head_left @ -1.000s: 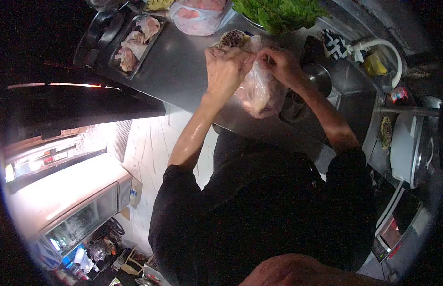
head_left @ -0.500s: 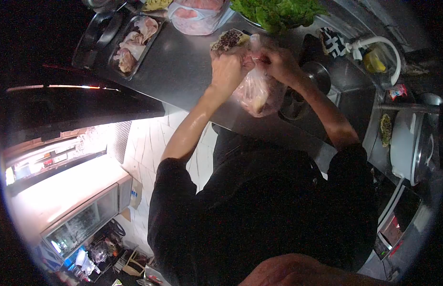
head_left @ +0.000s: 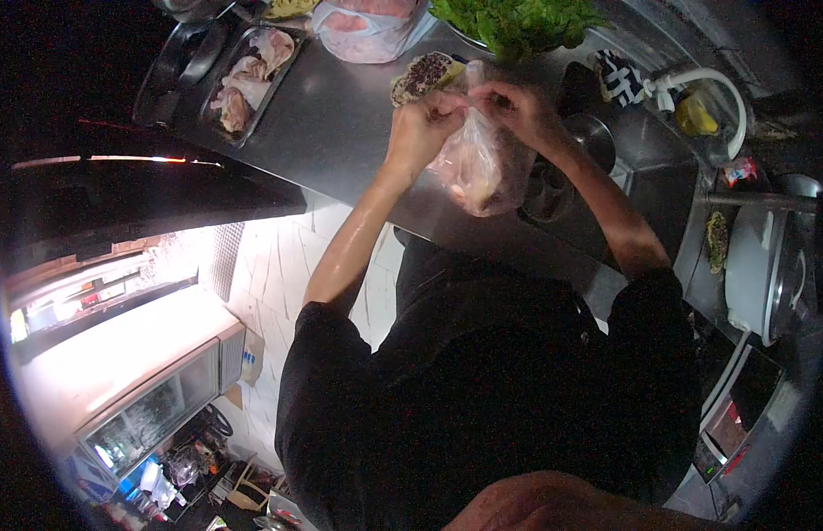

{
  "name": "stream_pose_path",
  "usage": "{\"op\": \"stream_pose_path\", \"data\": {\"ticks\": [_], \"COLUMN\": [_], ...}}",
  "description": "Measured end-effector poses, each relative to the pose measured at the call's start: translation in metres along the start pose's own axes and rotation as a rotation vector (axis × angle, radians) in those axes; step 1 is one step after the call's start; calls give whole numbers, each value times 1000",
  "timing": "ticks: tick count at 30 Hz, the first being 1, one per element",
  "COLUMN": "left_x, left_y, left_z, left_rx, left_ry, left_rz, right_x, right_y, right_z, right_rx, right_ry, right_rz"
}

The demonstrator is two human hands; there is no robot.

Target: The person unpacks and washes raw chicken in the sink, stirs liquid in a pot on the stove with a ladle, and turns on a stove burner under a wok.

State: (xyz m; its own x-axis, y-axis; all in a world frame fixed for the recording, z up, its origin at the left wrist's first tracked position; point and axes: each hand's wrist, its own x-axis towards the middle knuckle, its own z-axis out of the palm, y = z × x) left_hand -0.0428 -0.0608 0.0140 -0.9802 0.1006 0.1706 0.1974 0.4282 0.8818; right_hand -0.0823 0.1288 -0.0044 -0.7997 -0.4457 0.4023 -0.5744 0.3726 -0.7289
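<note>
A clear plastic bag [head_left: 482,173] with pale pink meat inside rests at the front edge of the steel counter [head_left: 332,115]. Its gathered neck is between my two hands. My left hand [head_left: 427,124] pinches the neck from the left, fingers closed. From the right, my right hand [head_left: 513,108] pinches the same neck with its fingertips. Just behind my left hand lies a round speckled scrubber or cloth [head_left: 422,76]; I cannot tell which.
A metal tray [head_left: 292,66] of raw meat pieces stands at the back left. Another bag of meat [head_left: 367,35] and a bowl of green leaves [head_left: 517,25] are behind. A sink [head_left: 659,181] and white hose [head_left: 739,97] are on the right.
My hands have shifted slightly at the bag's neck, and their fingers now sit a little apart on it. The bag has turned slightly and stays in nearly the same place.
</note>
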Motion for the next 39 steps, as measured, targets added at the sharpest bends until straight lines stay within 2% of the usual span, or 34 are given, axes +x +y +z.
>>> {"op": "stream_pose_path", "data": {"ticks": [3,6,9,14,18,20,21,23,24,27,29,35,36,38,39], "left_x": [-2,-2,-3,-4,-4,-2,0,5,5,-1,4,8,8,9,9], "left_y": [-1,-2,-3,11,17,6,-9,-40,-39,-30,-11,8,5,-12,-31], "left_z": [1,4,9,13,12,14,14,11,11,11,4,-3,-2,2,4], "left_rx": [-16,57,161,188,226,256,183,34,38,-25,-160,321,249,106,-1], "left_ry": [2,4,59,125,117,121,92,37,66,102,50,-51,-27,24,10], "left_rz": [-5,11,98,139,114,80,12,-122,-92,-3,64,166,79,-94,-116], "right_x": [5,10,13,9,6,3,1,-7,-9,-7,-1,10,9,4,0], "right_y": [-13,-27,-25,-29,-27,-21,-17,-17,-15,2,2,-16,-17,-18,-18], "right_z": [-7,-14,-7,-3,-2,1,2,3,3,7,4,-4,-4,-4,-4], "right_rx": [-77,-147,-146,-91,-90,-108,-116,-16,33,263,155,6,-2,90,135], "right_ry": [3,-92,18,24,-1,50,76,52,43,83,65,-2,-9,-54,-76], "right_rz": [-78,-110,-281,-250,-165,-196,-213,-116,-67,-110,-132,-242,-258,-145,-89]}}
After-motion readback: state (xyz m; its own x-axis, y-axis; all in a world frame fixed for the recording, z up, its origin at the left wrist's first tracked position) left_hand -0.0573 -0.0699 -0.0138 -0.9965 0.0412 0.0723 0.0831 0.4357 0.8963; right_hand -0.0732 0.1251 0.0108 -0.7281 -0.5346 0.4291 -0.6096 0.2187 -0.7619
